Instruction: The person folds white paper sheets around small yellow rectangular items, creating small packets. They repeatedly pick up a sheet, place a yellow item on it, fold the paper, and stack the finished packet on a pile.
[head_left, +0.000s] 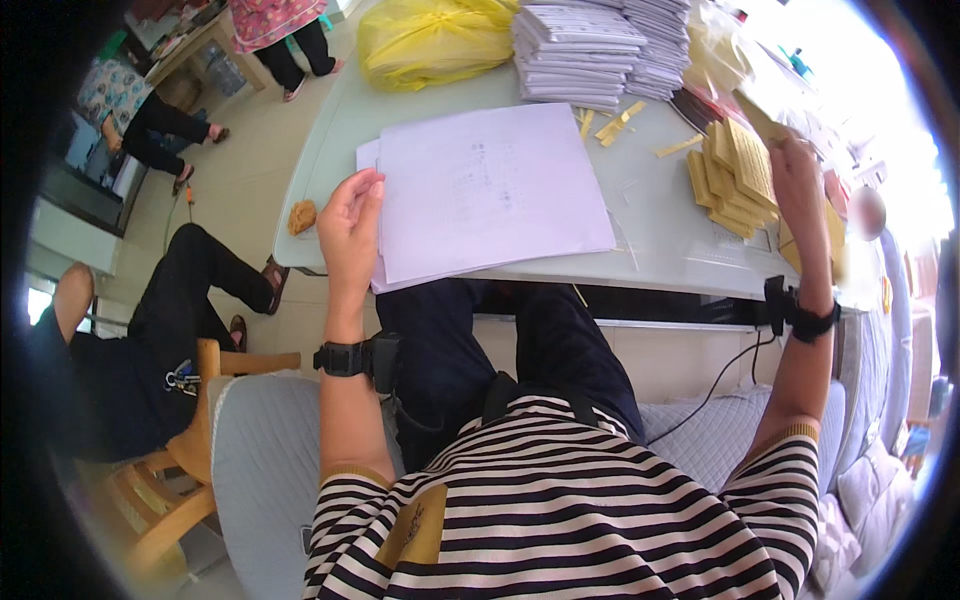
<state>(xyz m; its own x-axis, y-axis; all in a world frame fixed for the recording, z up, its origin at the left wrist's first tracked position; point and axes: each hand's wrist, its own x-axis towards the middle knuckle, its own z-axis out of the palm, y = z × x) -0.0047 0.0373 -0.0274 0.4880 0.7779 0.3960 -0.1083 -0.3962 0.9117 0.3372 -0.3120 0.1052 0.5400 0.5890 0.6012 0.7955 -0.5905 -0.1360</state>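
A stack of large white paper sheets (487, 195), with faint marks showing on the top sheet, lies on the table in front of me. My left hand (351, 221) is at the stack's left edge, its thumb and curled fingertips touching the paper; whether they grip it is unclear. Off to the right, my right hand (796, 169) reaches just past a pile of yellow paper bundles (731, 176). Its fingers are blurred against bright light, so any hold is hidden. Both wrists wear black strapped devices.
Tall stacks of folded paper (577, 56) and a yellow plastic bag (435, 41) stand along the table's (319, 150) far side. Yellow strips (621, 124) lie loose, and a brown lump (301, 217) sits at the left. A person (112, 360) sits at the left; two others stand beyond.
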